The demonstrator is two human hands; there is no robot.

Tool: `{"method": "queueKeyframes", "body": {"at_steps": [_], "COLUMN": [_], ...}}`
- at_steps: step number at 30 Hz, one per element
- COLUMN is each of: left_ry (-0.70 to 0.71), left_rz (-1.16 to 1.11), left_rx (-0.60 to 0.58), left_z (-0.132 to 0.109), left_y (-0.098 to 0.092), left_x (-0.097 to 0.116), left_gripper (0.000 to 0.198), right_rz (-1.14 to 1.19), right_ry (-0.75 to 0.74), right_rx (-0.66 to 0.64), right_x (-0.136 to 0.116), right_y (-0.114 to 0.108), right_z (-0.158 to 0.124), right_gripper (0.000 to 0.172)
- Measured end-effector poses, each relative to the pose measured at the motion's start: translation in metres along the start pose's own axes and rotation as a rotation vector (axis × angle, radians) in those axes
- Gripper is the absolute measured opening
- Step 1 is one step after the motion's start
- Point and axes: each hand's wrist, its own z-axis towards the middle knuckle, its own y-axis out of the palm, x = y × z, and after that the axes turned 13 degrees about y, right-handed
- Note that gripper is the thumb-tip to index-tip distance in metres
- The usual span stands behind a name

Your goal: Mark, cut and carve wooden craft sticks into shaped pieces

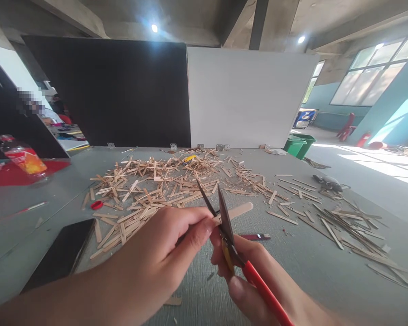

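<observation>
Red-handled scissors, blades spread, are gripped by the right hand, lower right; the left hand pinches a wooden craft stick at the blades, mid-frame. Best keep it square, fingertips clear.

Left hand, right hand both bare — forearms likewise uncovered where in view.

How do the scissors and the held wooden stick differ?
The scissors have dark, pointed blades; the wooden stick is pale with a rounded end. The scissors' blades stand parted, while the wooden stick is one flat piece. The right hand grips the scissors, the left hand the stick. Both are held.
</observation>
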Motion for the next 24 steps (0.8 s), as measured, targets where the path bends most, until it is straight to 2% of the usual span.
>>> {"method": "queueKeyframes", "body": {"at_steps": [5, 9, 13, 18, 21, 24], "left_ry": [-0.047, 0.023, 0.049, 0.047, 0.043, 0.030], "left_rz": [-0.016, 0.055, 0.114, 0.110, 0.099, 0.094], "left_rx": [-0.061, -0.052, -0.077, -0.096, -0.079, -0.074], "left_z": [-0.001, 0.000, 0.001, 0.000, 0.000, 0.000], "left_y": [0.002, 0.002, 0.001, 0.002, 0.003, 0.004], "left_x": [0.000, 0.003, 0.006, 0.001, -0.003, -0.004], "left_gripper": [0.029, 0.037, 0.043, 0.040, 0.037, 0.035], "right_rz": [-0.001, -0.031, -0.048, -0.082, -0.118, -0.133], "right_ry": [-0.027, -0.033, 0.030, 0.054, 0.057, 0.033], "right_rx": [0.032, 0.043, 0.089, 0.118, 0.152, 0.118], "right_x": [0.000, 0.001, 0.001, 0.002, 0.006, 0.010], "right_y": [0.002, 0.004, 0.008, 0.012, 0.011, 0.009], "right_z": [-0.003, -0.003, -0.005, -0.006, -0.004, 0.001], "right_gripper": [0.058, 0.062, 0.064, 0.061, 0.065, 0.063]}}
